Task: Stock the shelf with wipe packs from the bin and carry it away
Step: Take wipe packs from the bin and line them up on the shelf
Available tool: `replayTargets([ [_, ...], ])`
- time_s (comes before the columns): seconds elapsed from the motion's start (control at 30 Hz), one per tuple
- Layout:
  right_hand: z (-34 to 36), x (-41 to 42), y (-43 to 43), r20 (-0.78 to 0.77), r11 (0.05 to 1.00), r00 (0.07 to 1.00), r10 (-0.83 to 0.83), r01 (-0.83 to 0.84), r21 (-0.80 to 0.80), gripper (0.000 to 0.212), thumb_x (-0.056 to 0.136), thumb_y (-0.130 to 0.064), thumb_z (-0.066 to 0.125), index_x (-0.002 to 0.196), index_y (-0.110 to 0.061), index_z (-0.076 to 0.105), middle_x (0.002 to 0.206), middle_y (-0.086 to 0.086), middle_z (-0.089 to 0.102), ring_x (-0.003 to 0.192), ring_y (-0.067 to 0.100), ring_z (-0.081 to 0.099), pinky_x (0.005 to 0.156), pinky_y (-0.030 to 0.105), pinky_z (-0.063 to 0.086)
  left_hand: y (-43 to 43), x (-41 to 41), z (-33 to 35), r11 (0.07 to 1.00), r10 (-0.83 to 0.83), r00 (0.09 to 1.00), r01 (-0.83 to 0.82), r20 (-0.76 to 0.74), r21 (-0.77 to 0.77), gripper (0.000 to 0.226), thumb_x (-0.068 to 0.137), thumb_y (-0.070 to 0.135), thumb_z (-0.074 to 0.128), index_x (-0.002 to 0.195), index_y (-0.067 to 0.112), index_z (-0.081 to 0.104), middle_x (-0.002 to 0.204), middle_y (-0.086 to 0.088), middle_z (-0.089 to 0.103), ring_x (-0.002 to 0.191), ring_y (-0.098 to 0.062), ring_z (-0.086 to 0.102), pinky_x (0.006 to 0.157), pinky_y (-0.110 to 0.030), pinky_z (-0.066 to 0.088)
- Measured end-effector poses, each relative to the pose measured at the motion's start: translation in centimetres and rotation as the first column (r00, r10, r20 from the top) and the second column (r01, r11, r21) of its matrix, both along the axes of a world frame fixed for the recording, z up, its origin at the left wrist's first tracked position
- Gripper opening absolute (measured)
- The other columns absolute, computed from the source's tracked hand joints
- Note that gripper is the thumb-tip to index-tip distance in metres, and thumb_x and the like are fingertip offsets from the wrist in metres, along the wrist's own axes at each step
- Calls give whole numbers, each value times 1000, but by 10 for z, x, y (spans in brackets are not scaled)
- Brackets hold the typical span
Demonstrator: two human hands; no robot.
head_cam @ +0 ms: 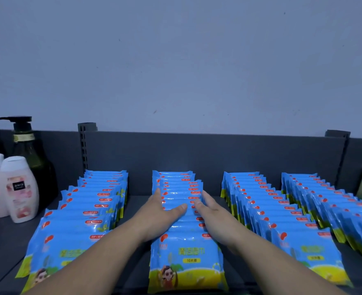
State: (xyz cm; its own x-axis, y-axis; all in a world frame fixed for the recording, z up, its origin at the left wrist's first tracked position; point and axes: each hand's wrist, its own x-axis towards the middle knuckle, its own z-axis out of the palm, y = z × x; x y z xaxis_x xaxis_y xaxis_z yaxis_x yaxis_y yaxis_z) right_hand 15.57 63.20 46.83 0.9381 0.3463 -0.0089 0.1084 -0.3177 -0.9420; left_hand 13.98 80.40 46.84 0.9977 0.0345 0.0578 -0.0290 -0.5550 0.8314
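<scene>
Left hand [160,211] and right hand [211,210], fingers straight, flank the wipe-pack row [180,194] between them; uneven pushing could topple it sideways.

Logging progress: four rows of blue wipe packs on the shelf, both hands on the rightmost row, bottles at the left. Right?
Wrong row: the head view shows the left hand and right hand on the second row from the left. Four rows on the shelf and bottles at the left are correct.
</scene>
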Motion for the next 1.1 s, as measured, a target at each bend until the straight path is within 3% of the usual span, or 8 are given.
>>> replayTargets([
  [0.13, 1, 1, -1, -53, 999, 998, 39, -40, -13, 32, 100, -44, 39, 131, -43, 36, 114, -8, 66, 92, 12, 71, 82, 33, 58, 1, 0, 1, 1000, 5, 999, -5, -41, 17, 40, 85, 48, 64, 104, 43, 29, 96, 26, 58, 88, 1, 62, 79, -20, 51],
  [0.3, 14, 17, -4, 57, 996, 998, 17, -12, -85, 27, 102, -39, 35, 127, -38, 45, 110, -12, 68, 91, 6, 70, 87, 31, 55, 10, 13, 3, 998, 36, 999, -35, -2, 52, 89, 63, 70, 64, 137, 30, 34, 125, 13, 55, 103, -8, 63, 92, -34, 53],
  [0.47, 35, 37, -1, 91, 950, 995, 47, -16, -313, 19, 103, -36, 33, 122, -38, 34, 123, -10, 51, 93, 1, 58, 72, 17, 48, 14, 31, 15, 981, 70, 998, -69, -3, 179, 85, 80, 62, 59, 146, 26, 20, 142, 8, 38, 118, -14, 53, 98, -37, 47],
  [0.6, 49, 63, 3, 116, 826, 985, 131, -44, -561, 59, 100, -40, 39, 152, -34, 10, 156, -8, 24, 132, 16, 43, 109, 32, 35, 19, 48, 28, 942, 78, 997, -66, -24, 328, 96, 84, 63, 53, 153, 22, 1, 159, 4, 7, 141, -18, 28, 112, -37, 33],
  [0.8, 69, 90, 1, 44, 630, 978, 203, -96, -771, 70, 96, -50, 46, 152, -24, 13, 146, -5, 43, 126, 15, 45, 105, 28, 33, 35, 75, 42, 869, 88, 984, -1, -153, 495, 107, 78, 73, 52, 153, 21, -3, 161, 1, 1, 145, -17, 20, 114, -33, 24],
  [0.9, 63, 107, 5, 19, 545, 976, 216, -104, -832, 70, 92, -57, 47, 147, -20, 24, 144, -4, 46, 129, 17, 45, 110, 32, 33, 41, 88, 40, 878, 91, 976, 15, -198, 478, 106, 71, 76, 57, 151, 21, 13, 149, 3, 34, 129, -16, 45, 108, -33, 37],
  [0.97, 59, 113, 10, 8, 531, 969, 246, -128, -838, 60, 92, -57, 48, 139, -22, 36, 138, -5, 52, 124, 16, 50, 108, 33, 36, 38, 91, 40, 902, 55, 973, 49, -226, 429, 82, 76, 69, 60, 138, 22, 33, 126, 11, 54, 108, -9, 57, 94, -25, 44],
  [1.1, 56, 117, 17, 30, 556, 947, 319, -162, -815, 40, 96, -47, 49, 128, -24, 48, 130, -6, 57, 117, 16, 55, 103, 29, 40, 27, 92, 42, 905, -15, 976, 105, -216, 413, 55, 88, 54, 56, 134, 29, 39, 95, 23, 49, 93, -2, 52, 81, -15, 37],
])
